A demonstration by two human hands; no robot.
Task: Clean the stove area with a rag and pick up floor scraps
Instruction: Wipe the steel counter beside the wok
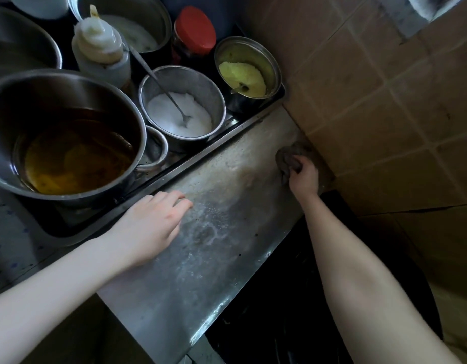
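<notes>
A stained steel counter strip (206, 248) runs diagonally beside the dark stove (285, 306). At its far end, against the tiled wall, my right hand (304, 179) grips a crumpled grey rag (289, 156) and presses it onto the steel. My left hand (153, 222) rests flat on the near part of the strip, fingers straight and spread, holding nothing. A greasy whitish smear lies on the steel just right of the left hand.
A tray to the left holds a big pot of brown oil (69, 153), a salt bowl with a spoon (181, 111), a bowl of yellow powder (245, 72), a red-lidded jar (194, 32) and a squeeze bottle (101, 48). A tan tiled wall (384, 101) is at the right.
</notes>
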